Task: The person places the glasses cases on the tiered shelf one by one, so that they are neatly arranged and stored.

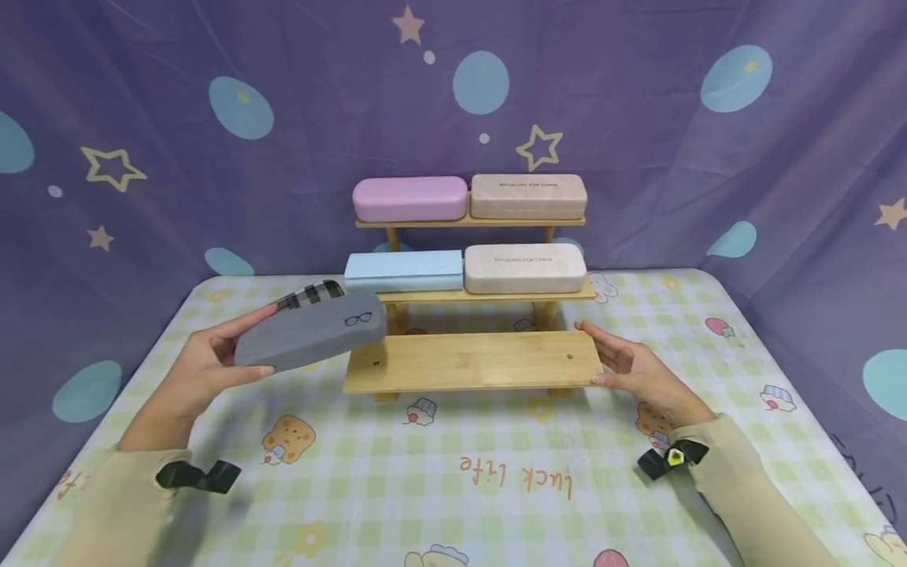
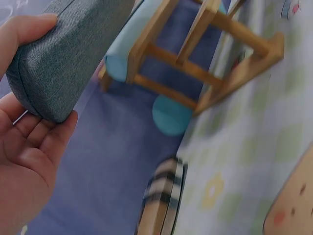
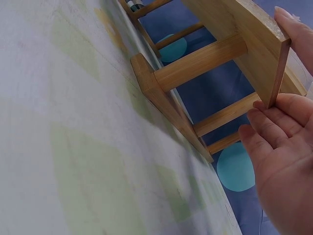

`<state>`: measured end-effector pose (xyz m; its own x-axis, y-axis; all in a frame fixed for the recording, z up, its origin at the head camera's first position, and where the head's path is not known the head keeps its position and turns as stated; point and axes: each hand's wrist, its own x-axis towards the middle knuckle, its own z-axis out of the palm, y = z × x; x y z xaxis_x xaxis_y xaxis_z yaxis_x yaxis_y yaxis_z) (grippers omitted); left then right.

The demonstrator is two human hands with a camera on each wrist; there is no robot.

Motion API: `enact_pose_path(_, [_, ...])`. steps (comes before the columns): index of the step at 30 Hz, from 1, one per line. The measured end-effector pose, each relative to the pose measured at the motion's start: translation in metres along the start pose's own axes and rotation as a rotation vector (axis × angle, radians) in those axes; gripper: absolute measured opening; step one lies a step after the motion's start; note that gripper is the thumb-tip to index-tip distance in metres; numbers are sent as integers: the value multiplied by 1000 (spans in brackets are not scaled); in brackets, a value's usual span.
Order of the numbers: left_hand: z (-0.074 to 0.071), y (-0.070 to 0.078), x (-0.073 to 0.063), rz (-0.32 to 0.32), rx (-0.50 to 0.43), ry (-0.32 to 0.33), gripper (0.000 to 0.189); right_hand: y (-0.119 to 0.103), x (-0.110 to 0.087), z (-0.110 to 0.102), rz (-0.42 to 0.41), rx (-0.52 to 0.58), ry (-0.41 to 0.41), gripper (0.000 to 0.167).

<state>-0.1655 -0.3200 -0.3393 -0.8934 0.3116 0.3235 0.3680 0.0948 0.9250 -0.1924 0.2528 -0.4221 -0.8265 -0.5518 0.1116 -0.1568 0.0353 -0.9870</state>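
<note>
My left hand (image 1: 205, 358) grips a grey glasses case (image 1: 312, 327) by its left end, thumb on the near side and fingers behind. The case is held above the table, its right end overlapping the lowest tier in the head view. A small pair of glasses is printed on it. In the left wrist view its fabric side (image 2: 68, 58) lies between thumb and fingers. My right hand (image 1: 631, 366) pinches the right end of the bottom board of a three-tier wooden stand (image 1: 475, 362). From the right wrist, the thumb and fingers (image 3: 279, 117) show on either side of the board edge.
The top tier bears a pink case (image 1: 409, 198) and a beige case (image 1: 527, 197). On the middle tier are a light blue case (image 1: 404, 271) and a cream case (image 1: 524, 268). Behind the grey case lies a plaid case (image 1: 329, 289) on the checked tablecloth (image 1: 425, 504).
</note>
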Motion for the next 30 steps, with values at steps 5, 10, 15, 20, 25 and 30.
enact_pose_path(5, [18, 5, 11, -15, 20, -20, 74, 2, 0, -1, -3, 3, 0, 74])
enact_pose_path(10, [35, 5, 21, -20, 71, -46, 75, 1, -1, -1, 7, 4, 6, 75])
enact_pose_path(15, [51, 1, 30, -2, 73, -89, 75, -1, -1, 0, 17, -2, 9, 75])
enact_pose_path(20, [70, -1, 37, 6, 113, -119, 74, -1, -1, 1, 25, 0, 11, 76])
enact_pose_path(25, [89, -1, 43, 3, 149, -129, 73, 0, 0, 0, 15, 9, 1, 76])
enact_pose_path(30, [108, 1, 53, -38, 169, -138, 76, 0, 0, 0, -3, 13, -6, 76])
